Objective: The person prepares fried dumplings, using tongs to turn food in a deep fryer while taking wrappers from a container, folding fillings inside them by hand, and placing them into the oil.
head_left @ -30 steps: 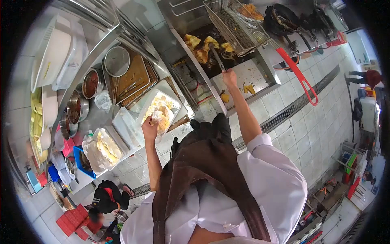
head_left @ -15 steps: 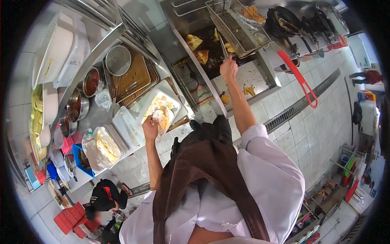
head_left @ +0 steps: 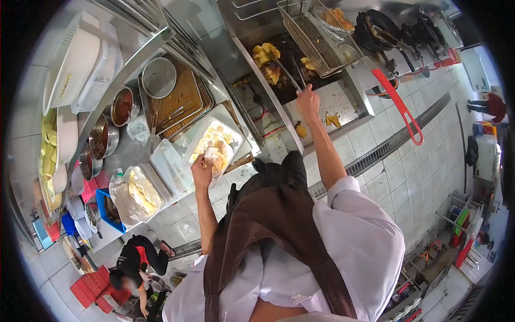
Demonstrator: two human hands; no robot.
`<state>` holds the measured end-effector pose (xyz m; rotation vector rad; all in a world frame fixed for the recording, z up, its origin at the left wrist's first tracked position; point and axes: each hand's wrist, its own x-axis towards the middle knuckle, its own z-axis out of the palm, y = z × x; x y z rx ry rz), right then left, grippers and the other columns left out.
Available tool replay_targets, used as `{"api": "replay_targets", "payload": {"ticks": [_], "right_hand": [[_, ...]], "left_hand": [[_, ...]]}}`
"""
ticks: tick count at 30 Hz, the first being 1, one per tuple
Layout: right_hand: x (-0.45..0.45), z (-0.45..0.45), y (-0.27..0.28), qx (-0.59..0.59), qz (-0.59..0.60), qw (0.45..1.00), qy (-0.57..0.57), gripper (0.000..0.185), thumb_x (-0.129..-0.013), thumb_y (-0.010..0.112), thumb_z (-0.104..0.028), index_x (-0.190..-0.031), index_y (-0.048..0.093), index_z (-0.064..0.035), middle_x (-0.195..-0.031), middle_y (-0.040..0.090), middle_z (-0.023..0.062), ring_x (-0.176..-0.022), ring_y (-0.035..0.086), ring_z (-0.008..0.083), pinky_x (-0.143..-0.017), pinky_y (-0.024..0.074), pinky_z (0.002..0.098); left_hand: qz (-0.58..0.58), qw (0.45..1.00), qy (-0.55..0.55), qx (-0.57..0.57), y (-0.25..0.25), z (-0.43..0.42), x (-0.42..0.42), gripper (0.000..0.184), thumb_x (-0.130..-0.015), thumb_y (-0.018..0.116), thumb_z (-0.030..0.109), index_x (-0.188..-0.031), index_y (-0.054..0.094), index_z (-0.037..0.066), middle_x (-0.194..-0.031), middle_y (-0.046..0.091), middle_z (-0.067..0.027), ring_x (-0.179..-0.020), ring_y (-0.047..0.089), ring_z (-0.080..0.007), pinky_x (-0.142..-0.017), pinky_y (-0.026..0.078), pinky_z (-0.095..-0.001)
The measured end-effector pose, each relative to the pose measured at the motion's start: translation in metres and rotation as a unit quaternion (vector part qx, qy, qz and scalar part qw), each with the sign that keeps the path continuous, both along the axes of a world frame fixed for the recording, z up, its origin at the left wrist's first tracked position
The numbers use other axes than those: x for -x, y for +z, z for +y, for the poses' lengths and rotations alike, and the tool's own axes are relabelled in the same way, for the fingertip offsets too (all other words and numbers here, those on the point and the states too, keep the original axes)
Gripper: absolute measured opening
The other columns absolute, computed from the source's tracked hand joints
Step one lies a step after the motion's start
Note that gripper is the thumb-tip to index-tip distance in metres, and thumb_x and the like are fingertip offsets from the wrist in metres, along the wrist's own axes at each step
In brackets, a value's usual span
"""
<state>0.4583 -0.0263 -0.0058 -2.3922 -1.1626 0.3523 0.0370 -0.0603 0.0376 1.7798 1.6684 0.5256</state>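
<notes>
My right hand (head_left: 308,103) grips the handle of a long metal utensil (head_left: 287,74); its exact kind I cannot make out. The utensil's far end touches a golden fried piece (head_left: 266,55) in the dark oil of the fryer (head_left: 294,115). More browned food (head_left: 308,63) lies by the fry basket (head_left: 315,45). On the left, my left hand (head_left: 201,170) is closed at the near side of a white tray (head_left: 238,140), its fingers on a pale coated piece of food (head_left: 216,155). The fingertips are partly hidden.
A red-handled utensil (head_left: 394,99) juts over the tiled floor. Black pans (head_left: 375,29) stand on the back burners. The left counter bears metal bowls (head_left: 123,106), a sieve (head_left: 159,78) and a paper-lined container (head_left: 134,201). A co-worker (head_left: 137,260) crouches at lower left.
My right hand has shifted slightly right and down, and its utensil has swung left onto the fried piece. Oil-side food has moved a little. My left hand keeps its place at the tray.
</notes>
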Motion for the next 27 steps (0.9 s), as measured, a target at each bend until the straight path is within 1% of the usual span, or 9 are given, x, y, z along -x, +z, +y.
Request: {"api": "replay_targets", "payload": {"ticks": [4, 6, 10, 12, 16, 19, 21, 24, 27], "right_hand": [[-0.020, -0.015, -0.003, -0.027, -0.025, 0.999, -0.005, 0.029, -0.085, 0.057, -0.020, -0.099, 0.048, 0.0042, -0.072, 0.061, 0.0246, -0.073, 0.062, 0.0395, -0.063, 0.0485, 0.0475], [-0.034, -0.008, -0.013, -0.028, -0.036, 0.998, 0.052, 0.030, -0.084, 0.058, -0.021, -0.098, 0.048, 0.0042, -0.073, 0.061, 0.0249, -0.074, 0.062, 0.0399, -0.063, 0.0486, 0.0474], [-0.030, -0.009, 0.034, 0.034, -0.030, 0.990, 0.133, 0.029, -0.083, 0.058, -0.020, -0.098, 0.048, 0.0038, -0.075, 0.062, 0.0233, -0.075, 0.063, 0.0395, -0.062, 0.0491, 0.0475], [-0.031, -0.020, 0.046, 0.058, -0.135, 0.976, 0.161, 0.030, -0.083, 0.057, -0.018, -0.098, 0.047, 0.0047, -0.072, 0.062, 0.0216, -0.075, 0.063, 0.0383, -0.061, 0.0498, 0.0470], [-0.035, -0.041, 0.060, 0.102, -0.179, 0.971, 0.121, 0.031, -0.083, 0.055, -0.020, -0.100, 0.046, 0.0050, -0.074, 0.063, 0.0223, -0.076, 0.064, 0.0375, -0.062, 0.0503, 0.0471], [-0.034, -0.048, 0.080, 0.133, -0.106, 0.978, 0.117, 0.031, -0.084, 0.054, -0.022, -0.098, 0.048, 0.0053, -0.077, 0.062, 0.0258, -0.076, 0.063, 0.0400, -0.065, 0.0500, 0.0478], [-0.037, -0.046, 0.069, 0.045, -0.022, 0.992, 0.116, 0.032, -0.085, 0.054, -0.024, -0.095, 0.049, 0.0055, -0.081, 0.062, 0.0275, -0.078, 0.061, 0.0432, -0.069, 0.0488, 0.0488], [-0.048, -0.020, 0.010, -0.030, -0.009, 0.996, 0.078, 0.034, -0.084, 0.056, -0.026, -0.094, 0.049, 0.0062, -0.082, 0.061, 0.0282, -0.082, 0.059, 0.0450, -0.072, 0.0473, 0.0499], [-0.056, 0.004, -0.014, -0.002, 0.031, 0.999, 0.045, 0.036, -0.084, 0.057, -0.027, -0.100, 0.051, 0.0038, -0.089, 0.062, 0.0274, -0.088, 0.059, 0.0437, -0.074, 0.0468, 0.0502]], "left_hand": [[0.006, 1.000, 0.002, -0.006, 0.002, 0.000, 0.000, 0.033, -0.071, 0.066, 0.004, -0.102, 0.062, 0.000, -0.081, 0.064, -0.0150, -0.073, 0.061, -0.0252, -0.069, 0.047, -0.0325], [-0.003, 1.000, 0.000, -0.001, 0.003, -0.001, -0.001, 0.033, -0.070, 0.065, 0.004, -0.102, 0.062, 0.000, -0.080, 0.064, -0.0161, -0.073, 0.062, -0.0265, -0.069, 0.048, -0.0333], [-0.006, 1.000, -0.013, 0.017, 0.007, 0.001, -0.002, 0.030, -0.070, 0.064, 0.004, -0.099, 0.061, -0.001, -0.080, 0.064, -0.0172, -0.074, 0.063, -0.0277, -0.068, 0.048, -0.0338], [-0.012, 1.000, -0.011, 0.009, 0.007, 0.001, -0.003, 0.028, -0.070, 0.064, 0.004, -0.098, 0.061, -0.001, -0.079, 0.064, -0.0170, -0.073, 0.063, -0.0277, -0.067, 0.048, -0.0338], [-0.018, 1.000, -0.011, -0.020, 0.003, -0.002, -0.002, 0.026, -0.070, 0.064, 0.005, -0.095, 0.060, -0.002, -0.077, 0.063, -0.0167, -0.072, 0.063, -0.0276, -0.066, 0.048, -0.0339], [-0.021, 1.000, -0.005, -0.005, 0.002, -0.001, -0.002, 0.028, -0.070, 0.063, 0.005, -0.096, 0.060, -0.003, -0.078, 0.063, -0.0176, -0.072, 0.063, -0.0278, -0.067, 0.048, -0.0343], [-0.010, 1.000, -0.006, 0.002, 0.003, -0.002, -0.001, 0.029, -0.070, 0.064, 0.005, -0.099, 0.060, -0.003, -0.079, 0.064, -0.0180, -0.074, 0.063, -0.0280, -0.068, 0.048, -0.0344], [0.007, 1.000, -0.004, 0.015, 0.010, -0.002, -0.006, 0.033, -0.071, 0.064, 0.005, -0.103, 0.060, -0.003, -0.082, 0.064, -0.0184, -0.076, 0.064, -0.0282, -0.070, 0.049, -0.0344], [0.021, 0.999, -0.004, 0.023, 0.011, -0.002, -0.007, 0.035, -0.072, 0.064, 0.006, -0.106, 0.060, -0.002, -0.084, 0.065, -0.0181, -0.078, 0.064, -0.0281, -0.072, 0.049, -0.0342]]}}
